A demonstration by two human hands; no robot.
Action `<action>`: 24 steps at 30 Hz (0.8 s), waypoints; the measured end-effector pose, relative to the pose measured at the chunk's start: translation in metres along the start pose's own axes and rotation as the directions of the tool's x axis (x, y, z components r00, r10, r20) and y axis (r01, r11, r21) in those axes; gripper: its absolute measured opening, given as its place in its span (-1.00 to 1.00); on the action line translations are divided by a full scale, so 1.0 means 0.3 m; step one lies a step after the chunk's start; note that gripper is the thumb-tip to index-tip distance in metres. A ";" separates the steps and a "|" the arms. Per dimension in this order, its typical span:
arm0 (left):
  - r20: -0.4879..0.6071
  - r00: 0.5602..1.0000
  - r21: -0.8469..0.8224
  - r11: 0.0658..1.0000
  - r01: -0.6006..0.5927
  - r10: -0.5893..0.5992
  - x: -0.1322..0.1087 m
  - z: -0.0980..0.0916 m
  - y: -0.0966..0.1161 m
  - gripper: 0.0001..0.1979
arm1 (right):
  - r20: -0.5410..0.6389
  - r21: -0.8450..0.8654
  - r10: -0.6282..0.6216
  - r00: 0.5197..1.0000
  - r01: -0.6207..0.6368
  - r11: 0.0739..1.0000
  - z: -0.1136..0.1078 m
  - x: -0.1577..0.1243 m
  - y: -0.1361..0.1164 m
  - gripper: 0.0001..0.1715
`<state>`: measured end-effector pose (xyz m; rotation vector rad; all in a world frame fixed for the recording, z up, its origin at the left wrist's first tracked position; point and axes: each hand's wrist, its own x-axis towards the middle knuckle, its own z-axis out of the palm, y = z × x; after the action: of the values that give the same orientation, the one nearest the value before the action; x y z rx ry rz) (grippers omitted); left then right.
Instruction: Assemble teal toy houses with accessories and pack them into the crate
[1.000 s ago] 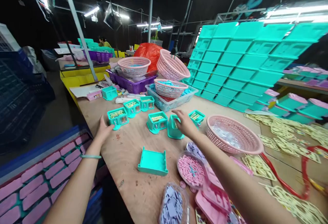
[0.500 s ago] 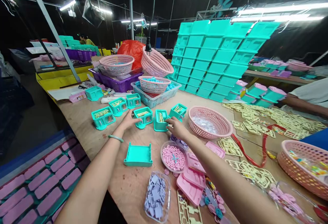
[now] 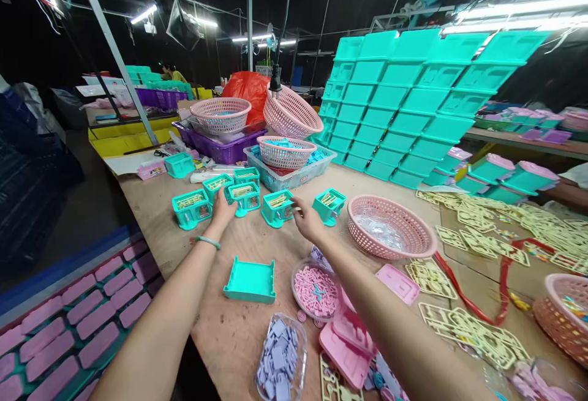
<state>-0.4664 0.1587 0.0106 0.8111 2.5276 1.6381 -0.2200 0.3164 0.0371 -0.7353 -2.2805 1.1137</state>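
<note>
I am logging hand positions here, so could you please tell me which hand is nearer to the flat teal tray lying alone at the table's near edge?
Left. The left hand is beyond the flat teal tray, slightly left; the right hand is beyond it, farther right.

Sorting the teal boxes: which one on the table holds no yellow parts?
The flat teal tray lying alone nearest the camera, before the left forearm; it is empty, unlike the upright filled boxes farther back.

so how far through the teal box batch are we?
Looks done: tall wall of stacked teal boxes, plus a few with pink lids beside it. In hand: the left hand and right hand are among a row of small teal boxes holding yellow parts. Left: an empty teal tray, loose pink lids, yellow part frames.
</note>
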 end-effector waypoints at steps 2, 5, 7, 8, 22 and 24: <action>-0.025 1.000 0.007 1.000 -0.014 0.014 -0.019 0.015 -0.011 -0.24 | -0.020 0.057 0.113 0.993 -0.112 0.992 -0.019 0.018 0.034 -0.37; -0.020 1.000 0.009 1.000 -0.017 0.018 -0.025 0.050 -0.010 -0.35 | 0.061 0.125 0.185 0.981 -0.191 0.974 0.002 0.051 0.043 -0.27; 0.002 1.000 0.003 1.000 -0.003 0.003 -0.014 0.075 0.004 -0.40 | 0.149 0.207 0.190 0.971 -0.218 0.954 0.040 0.068 0.013 -0.17; 0.014 1.000 -0.002 1.000 0.006 -0.006 -0.006 0.085 0.014 -0.41 | 0.180 0.224 0.186 0.966 -0.225 0.948 0.056 0.074 -0.008 -0.13; 0.145 0.978 -0.185 0.975 -0.121 0.149 -0.188 -0.047 0.196 -0.63 | 0.012 -0.805 0.142 0.990 -0.075 0.588 -0.259 0.001 0.022 -0.67; 0.263 0.934 -0.241 0.954 -0.178 0.241 -0.252 -0.043 0.251 -0.55 | 0.052 -0.781 0.086 0.995 -0.013 0.625 -0.238 -0.026 -0.039 -0.72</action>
<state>-0.3739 0.1386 0.0615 1.2312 2.0867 1.6641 -0.1720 0.3445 0.0840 -1.0764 -2.8233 0.0741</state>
